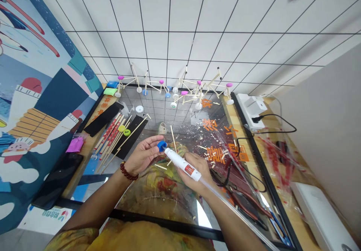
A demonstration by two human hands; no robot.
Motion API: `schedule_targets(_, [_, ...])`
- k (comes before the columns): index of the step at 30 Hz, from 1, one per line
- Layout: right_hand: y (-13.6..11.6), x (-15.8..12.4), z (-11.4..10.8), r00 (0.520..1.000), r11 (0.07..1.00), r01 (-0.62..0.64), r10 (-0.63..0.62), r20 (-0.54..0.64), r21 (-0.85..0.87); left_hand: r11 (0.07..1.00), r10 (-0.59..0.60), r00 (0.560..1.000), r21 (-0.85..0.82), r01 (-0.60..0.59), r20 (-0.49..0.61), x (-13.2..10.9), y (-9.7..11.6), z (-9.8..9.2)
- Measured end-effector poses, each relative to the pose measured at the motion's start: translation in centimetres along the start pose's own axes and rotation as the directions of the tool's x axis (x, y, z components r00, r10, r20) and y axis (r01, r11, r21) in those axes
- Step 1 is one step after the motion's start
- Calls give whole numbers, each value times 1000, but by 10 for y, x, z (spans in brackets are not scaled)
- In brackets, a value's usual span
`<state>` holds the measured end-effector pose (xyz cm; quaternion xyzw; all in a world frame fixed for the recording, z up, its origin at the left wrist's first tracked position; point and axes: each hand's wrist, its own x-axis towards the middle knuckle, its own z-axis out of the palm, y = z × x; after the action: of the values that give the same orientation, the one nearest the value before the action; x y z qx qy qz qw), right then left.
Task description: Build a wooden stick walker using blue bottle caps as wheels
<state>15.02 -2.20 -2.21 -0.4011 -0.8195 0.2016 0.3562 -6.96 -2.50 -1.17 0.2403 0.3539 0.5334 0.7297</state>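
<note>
Near the middle of the view my left hand (pixel 143 154), with a beaded bracelet at its wrist, holds a small blue cap (pixel 161 145) between thumb and fingers. My right hand (pixel 197 170) is wrapped round a white glue gun (pixel 180 162), with a clear glue stick (pixel 234 209) running out of its rear end. The gun's tip points into or against the blue cap; exact contact is too small to tell. Just beyond the gun a thin wooden stick (pixel 173 138) stands out at a slant; what bears its lower end is hidden.
Several stick models with pink tops (pixel 184 92) line the table's back edge. Sticks (pixel 113 142) and black strips (pixel 104 118) lie left, beside a phone (pixel 58 179). Pliers (pixel 248 206), cables and a power strip (pixel 248 110) are at the right. Wood scraps litter the glass.
</note>
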Motion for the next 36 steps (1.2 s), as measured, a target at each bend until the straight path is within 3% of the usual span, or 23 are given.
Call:
schedule_targets(14, [0, 0, 0, 1000, 1000, -17, 17, 0, 4, 1000, 17, 999, 15, -18, 42, 0, 1, -2])
schedule_targets(36, [0, 0, 1, 1000, 997, 16, -17, 18, 82, 999, 14, 1000, 40, -15, 23, 0, 0, -8])
